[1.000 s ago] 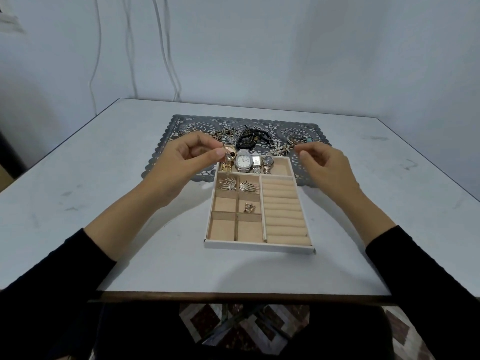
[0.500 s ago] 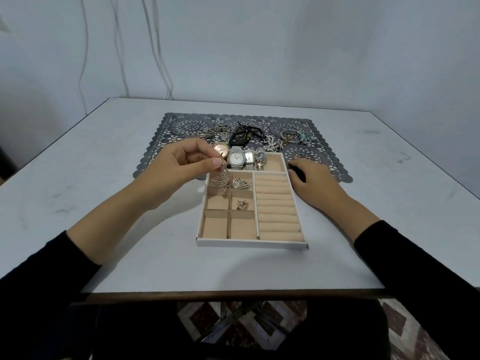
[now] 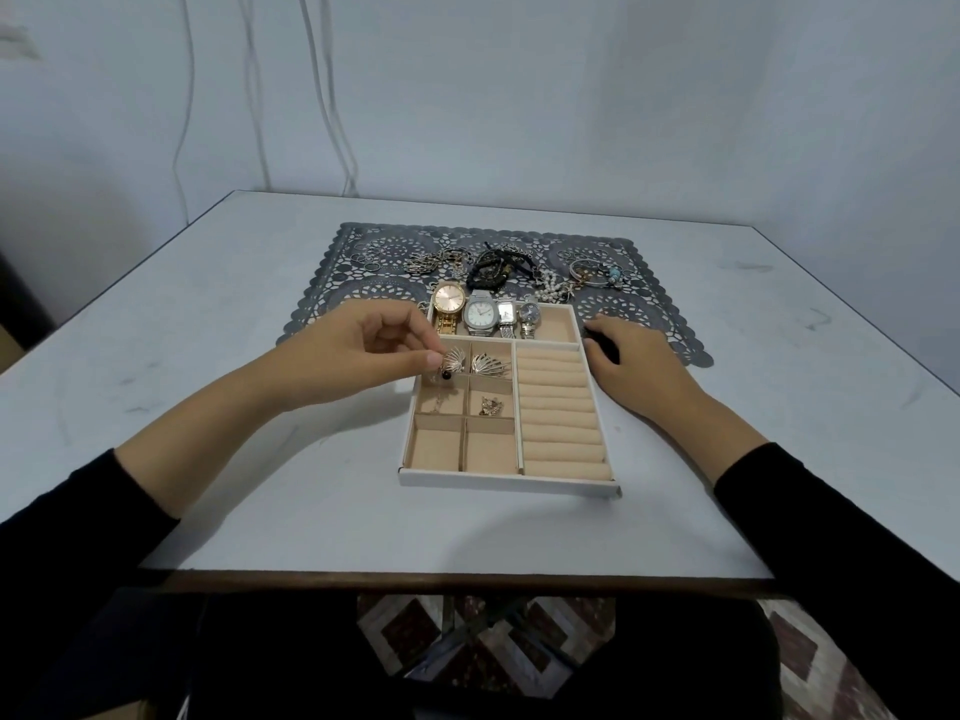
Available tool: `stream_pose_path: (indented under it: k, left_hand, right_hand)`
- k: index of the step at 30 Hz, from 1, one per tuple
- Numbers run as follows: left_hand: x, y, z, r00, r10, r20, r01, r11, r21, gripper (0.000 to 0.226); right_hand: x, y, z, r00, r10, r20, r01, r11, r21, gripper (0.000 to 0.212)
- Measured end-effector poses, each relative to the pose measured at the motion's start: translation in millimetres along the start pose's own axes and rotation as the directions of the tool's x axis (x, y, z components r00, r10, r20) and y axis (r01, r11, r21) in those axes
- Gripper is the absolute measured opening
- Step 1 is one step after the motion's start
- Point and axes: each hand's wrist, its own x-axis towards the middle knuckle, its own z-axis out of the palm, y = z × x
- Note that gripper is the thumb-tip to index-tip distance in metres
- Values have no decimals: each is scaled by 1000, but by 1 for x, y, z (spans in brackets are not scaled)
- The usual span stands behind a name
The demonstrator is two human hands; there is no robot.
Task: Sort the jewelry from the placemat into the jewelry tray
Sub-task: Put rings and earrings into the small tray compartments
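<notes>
left hand (image 3: 363, 350): poised over the left edge of the jewelry tray (image 3: 509, 483), thumb and fingers (image 3: 410, 337) pinching a black-bead piece (image 3: 445, 375).
black-bead piece: hangs just under the left fingertips, above the tray's left column of small compartments. A fine chain below it reaches into the middle-left compartment.
right hand (image 3: 641, 368): rests on the worktop (image 3: 208, 356), its fingers (image 3: 597, 345) loosely curled and holding nothing, just beside the tray's far right corner. Whether they touch the wall cannot be told.
jewelry tray: white-walled and beige-lined, it lies between the two hands.
watches (image 3: 480, 314): four lie side by side in the long compartment just beyond the left fingertips, with the gold-faced one nearest them.
fan earrings (image 3: 491, 366): a pair, one right at the left fingertips and the other one compartment over, towards the right fingers.
gold charm (image 3: 491, 406): sits in the middle-right small compartment, near the left fingertips.
ring rolls (image 3: 561, 407): fill the tray's right side, just inside the right hand.
placemat (image 3: 363, 283): grey lace, partly under the tray's far end and reaching beyond both sets of fingers. It carries chains (image 3: 436, 262), a black bracelet (image 3: 491, 267), a pearl bracelet (image 3: 553, 288) and a bangle (image 3: 597, 272).
</notes>
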Motion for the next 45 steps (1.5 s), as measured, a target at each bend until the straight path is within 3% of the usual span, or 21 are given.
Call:
stream_pose_path:
  k: [13,18,25,32,37,45]
  left_hand:
    - [6,10,0,984,39,176,-109,907,407,9]
    - [11,12,1,965,52,258,-174,862,477,9]
    - [18,17,1,950,-22,312,-157,830,535,12]
    - [18,14,-1,956,7,292,-157,855,495,14]
    - [19,8,-8,969,14,247,-106,925,366,15]
    - [32,-8,-23,996,72,44,-76,990,116,20]
  right_hand:
    - [-1,0,0,1000,-18,-3,18,1000,-2,24]
    - [-1,-1,-1,1000,-14,0,14,1000,-4,26]
    - [-2,-3,-2,1000,-9,8,9,1000,-14,25]
    - [-2,-1,-2,1000,-4,16,4,1000,-8,28]
    - [-1,0,-2,1000,10,19,-10,1000,1,29]
    - [4,3,-7,999,33,6,-33,999,28,26]
